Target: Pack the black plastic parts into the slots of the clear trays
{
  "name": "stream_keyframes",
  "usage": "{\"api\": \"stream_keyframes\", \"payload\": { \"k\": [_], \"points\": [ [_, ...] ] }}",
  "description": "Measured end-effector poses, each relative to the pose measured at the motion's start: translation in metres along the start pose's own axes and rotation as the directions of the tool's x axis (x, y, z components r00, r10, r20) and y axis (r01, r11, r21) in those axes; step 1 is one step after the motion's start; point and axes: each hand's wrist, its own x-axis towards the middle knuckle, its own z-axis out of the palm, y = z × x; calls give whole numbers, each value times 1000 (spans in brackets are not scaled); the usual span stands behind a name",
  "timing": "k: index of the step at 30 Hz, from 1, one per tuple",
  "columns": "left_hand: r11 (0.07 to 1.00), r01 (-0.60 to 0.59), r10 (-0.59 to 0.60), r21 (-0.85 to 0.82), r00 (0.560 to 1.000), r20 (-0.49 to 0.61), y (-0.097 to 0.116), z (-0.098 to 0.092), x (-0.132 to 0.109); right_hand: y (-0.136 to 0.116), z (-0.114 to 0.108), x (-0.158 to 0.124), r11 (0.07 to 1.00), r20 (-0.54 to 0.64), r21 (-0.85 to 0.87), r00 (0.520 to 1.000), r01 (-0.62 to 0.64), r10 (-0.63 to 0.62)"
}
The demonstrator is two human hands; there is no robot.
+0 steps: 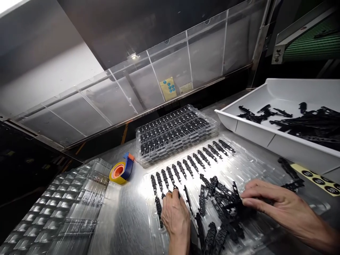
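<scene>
A clear plastic tray (247, 166) lies on the bench before me, with a row of black plastic parts (191, 164) set in its far slots. A loose heap of the same black parts (220, 209) lies on the tray's near half. My left hand (175, 216) rests curled on the tray's left side, fingertips pressing a black part (175, 193) into a slot. My right hand (281, 209) reaches in from the right, fingers stretched flat and together onto the edge of the heap.
A stack of filled clear trays (175, 132) stands behind. A white bin (276, 141) holding more black parts is at right. A yellow tape dispenser (121, 170) and a stack of empty clear trays (66, 209) sit at left. A label strip (316, 179) lies by the bin.
</scene>
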Motion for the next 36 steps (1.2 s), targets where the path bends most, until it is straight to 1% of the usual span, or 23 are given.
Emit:
{"api": "stream_keyframes", "payload": {
  "k": [3,6,8,10,11,13,16,19,22,25,27,28,30,32,33,35,36],
  "points": [
    [1000,-21,21,-16,1000,2,-3,0,0,-2,1,0,1000,0,6,1000,3,-3],
    [995,-49,49,-92,999,2,-6,-1,-1,-1,1,0,1000,-16,5,1000,-1,1],
    [981,-99,100,-167,995,-6,-4,-2,-2,-1,1,0,1000,-41,-7,999,7,-7],
    [970,-133,140,-203,990,19,1,-4,-3,-1,1,1,999,-64,-28,998,26,-28],
    [973,-131,144,-192,988,52,5,-5,-3,-1,1,1,998,-70,-45,997,41,-44],
    [985,-96,113,-144,986,122,13,-6,-3,-1,-1,0,992,-72,-100,994,77,-84],
    [994,-30,46,-102,985,166,21,-9,1,3,-5,-3,969,-40,-226,993,101,-112],
    [995,48,-31,-92,983,179,23,-13,6,11,-11,-8,951,-26,-307,998,45,-56],
    [991,101,-82,-93,977,195,23,-19,10,19,-18,-12,940,-55,-331,997,-76,62],
    [991,111,-92,-75,972,216,24,-23,10,19,-27,-15,931,-79,-306,979,-201,186],
    [995,92,-83,-33,971,224,24,-22,8,14,-36,-15,932,-110,-240,961,-272,252],
    [997,74,-71,-8,975,211,23,-21,7,10,-42,-15,932,-127,-191,949,-308,288],
    [999,39,-42,22,989,142,21,-15,4,2,-54,-13,927,-176,-74,919,-369,352],
    [999,48,-48,1,997,55,18,-7,2,-4,-63,-8,924,-273,36,885,-381,376],
    [998,64,-63,-19,998,23,17,-3,0,-5,-66,-4,926,-332,64,867,-372,371],
    [996,85,-86,-41,996,-19,15,5,-1,-2,-64,8,934,-420,49,841,-354,341],
    [995,91,-93,-41,995,-35,14,8,0,2,-59,15,940,-441,13,842,-341,312]
  ]
}}
